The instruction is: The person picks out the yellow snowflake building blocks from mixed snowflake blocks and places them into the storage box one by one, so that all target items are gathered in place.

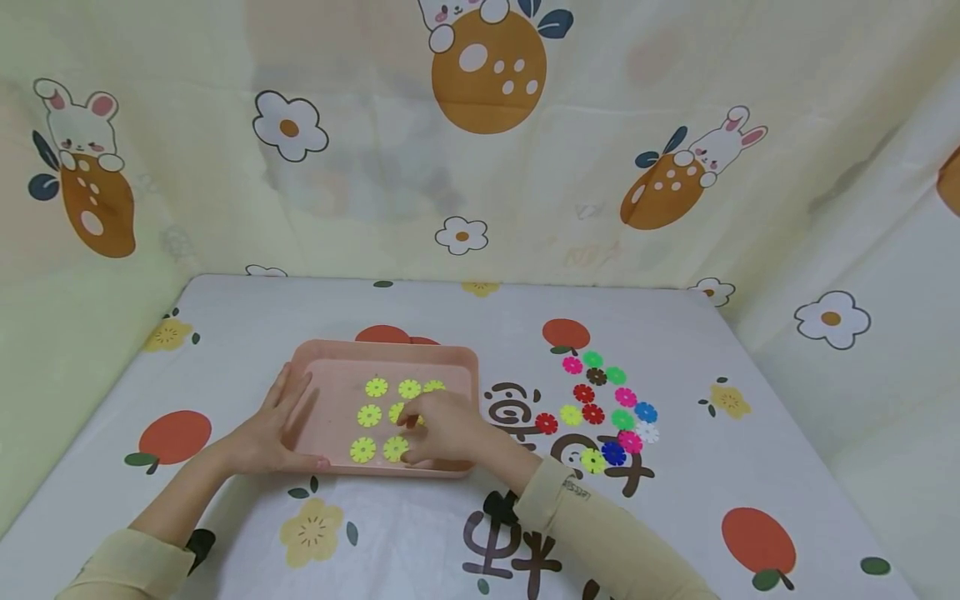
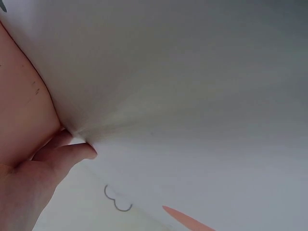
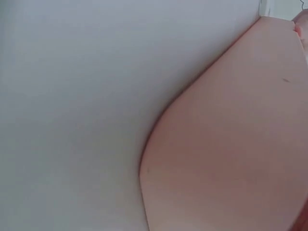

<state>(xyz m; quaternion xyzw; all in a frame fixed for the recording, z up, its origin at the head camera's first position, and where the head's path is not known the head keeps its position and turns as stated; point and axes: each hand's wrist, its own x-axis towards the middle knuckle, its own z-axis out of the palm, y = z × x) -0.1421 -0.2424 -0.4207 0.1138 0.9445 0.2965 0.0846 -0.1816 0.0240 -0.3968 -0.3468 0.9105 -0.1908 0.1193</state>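
A shallow pink tray (image 1: 322, 367) lies on the table and fills part of both wrist views. Several yellow flower-shaped pieces (image 1: 363, 450) sit in rows inside it. My left hand (image 1: 258, 437) rests on the tray's left end, fingers spread along the side rim and thumb at the front edge. In the left wrist view, fingertips (image 2: 86, 151) touch the tray's corner. Over the tray's right half, my right hand (image 1: 442, 429) bends its fingers down beside a yellow piece (image 1: 395, 448). Another yellow piece is partly covered by it. Whether it pinches anything is hidden.
Right of the tray, loose flower-shaped pieces (image 1: 593, 413) in red, pink, green, blue, yellow, white and brown lie scattered on the printed white tablecloth (image 1: 675, 517). A patterned curtain (image 1: 360, 200) hangs behind the table.
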